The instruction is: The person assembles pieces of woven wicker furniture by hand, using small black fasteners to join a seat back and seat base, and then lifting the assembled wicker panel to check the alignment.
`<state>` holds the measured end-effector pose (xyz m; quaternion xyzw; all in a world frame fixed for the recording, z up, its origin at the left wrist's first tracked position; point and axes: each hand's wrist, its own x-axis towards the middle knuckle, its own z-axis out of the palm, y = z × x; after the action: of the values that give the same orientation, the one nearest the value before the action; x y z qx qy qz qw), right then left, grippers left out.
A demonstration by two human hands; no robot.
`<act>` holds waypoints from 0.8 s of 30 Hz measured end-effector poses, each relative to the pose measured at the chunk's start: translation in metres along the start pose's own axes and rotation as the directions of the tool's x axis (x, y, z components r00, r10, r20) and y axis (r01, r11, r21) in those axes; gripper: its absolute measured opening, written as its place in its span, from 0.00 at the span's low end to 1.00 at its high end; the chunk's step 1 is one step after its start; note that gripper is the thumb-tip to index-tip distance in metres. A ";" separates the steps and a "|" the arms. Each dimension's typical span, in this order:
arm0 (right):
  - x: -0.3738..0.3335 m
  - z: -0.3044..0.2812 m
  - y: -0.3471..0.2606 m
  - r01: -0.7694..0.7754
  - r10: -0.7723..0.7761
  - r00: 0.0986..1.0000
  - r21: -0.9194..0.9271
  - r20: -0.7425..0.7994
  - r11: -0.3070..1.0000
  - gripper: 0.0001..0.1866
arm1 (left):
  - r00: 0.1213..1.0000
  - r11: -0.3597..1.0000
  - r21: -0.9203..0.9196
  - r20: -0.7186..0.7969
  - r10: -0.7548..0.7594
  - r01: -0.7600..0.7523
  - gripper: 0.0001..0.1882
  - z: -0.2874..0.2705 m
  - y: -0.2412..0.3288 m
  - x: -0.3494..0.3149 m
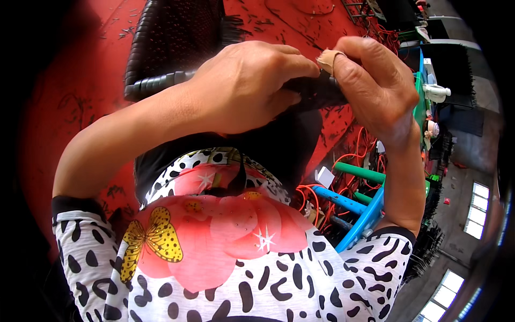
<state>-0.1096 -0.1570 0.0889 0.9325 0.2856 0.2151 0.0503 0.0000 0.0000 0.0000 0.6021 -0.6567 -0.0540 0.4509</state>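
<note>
A black woven wicker piece (177,40) with a strip-wrapped edge extends away from me beyond my hands. My left hand (249,83) is closed in front of its near edge, with thumb and fingers on either side of the dark edge. Just to the right, my right hand (373,80) is curled shut beside the same dark edge. A tan finger wrap (328,60) covers a fingertip there. Whatever lies between the right fingers is hidden. Loose black strip ends (232,29) stick out from the far right side of the weave.
Scraps of black strip litter the red floor (80,70). At my right stand blue metal bars (343,201) and a green bar (359,172), with orange hoses (314,201) tangled around them. Further right are a grey floor and more black strips.
</note>
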 end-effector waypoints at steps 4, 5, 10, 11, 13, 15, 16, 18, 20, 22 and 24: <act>0.007 0.009 -0.001 -0.006 0.019 0.995 0.130 -0.095 0.991 0.11 | 0.995 0.999 0.018 -0.084 -0.047 0.049 0.16 0.010 0.004 -0.003; 0.006 0.010 -0.001 -0.047 0.063 0.995 0.190 -0.077 0.981 0.12 | 0.990 0.998 0.047 -0.138 -0.028 0.035 0.15 0.012 0.006 -0.005; 0.004 0.009 -0.005 -0.437 0.396 0.899 0.389 0.185 0.811 0.09 | 0.976 0.993 0.032 -0.188 -0.107 0.115 0.14 0.015 0.017 -0.012; 0.003 0.012 -0.002 -0.443 0.402 0.896 0.460 0.189 0.770 0.09 | 0.972 0.990 0.036 -0.196 -0.130 0.139 0.13 0.015 0.017 -0.011; 0.003 0.018 0.001 -0.443 0.415 0.889 0.597 0.195 0.669 0.09 | 0.970 0.983 -0.018 -0.159 -0.185 0.185 0.13 0.012 0.019 -0.010; 0.008 0.008 -0.006 -0.502 0.459 0.855 0.610 0.242 0.613 0.10 | 0.963 0.970 -0.070 -0.120 -0.241 0.234 0.12 0.008 0.019 -0.007; 0.011 0.006 -0.008 -0.556 0.494 0.818 0.621 0.294 0.552 0.10 | 0.962 0.968 -0.070 -0.119 -0.246 0.239 0.11 0.007 0.019 -0.005; 0.007 0.012 -0.007 -0.533 0.486 0.831 0.637 0.269 0.558 0.11 | 0.949 0.956 -0.113 -0.138 -0.283 0.269 0.12 0.010 0.017 -0.002; 0.004 0.016 -0.008 -0.508 0.478 0.843 0.654 0.246 0.560 0.11 | 0.942 0.949 -0.127 -0.137 -0.306 0.290 0.11 0.011 0.015 0.000; 0.002 0.020 -0.010 -0.510 0.498 0.838 0.648 0.224 0.566 0.11 | 0.932 0.938 -0.138 -0.135 -0.335 0.317 0.11 0.011 0.014 0.000; 0.000 0.023 -0.009 -0.549 0.529 0.798 0.711 0.289 0.440 0.10 | 0.926 0.930 -0.163 -0.137 -0.352 0.330 0.09 0.011 0.015 0.002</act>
<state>-0.1040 -0.1490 0.0660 0.9057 0.0366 0.0666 -0.4170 -0.0178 -0.0024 0.0039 0.6772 -0.4973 -0.1271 0.5272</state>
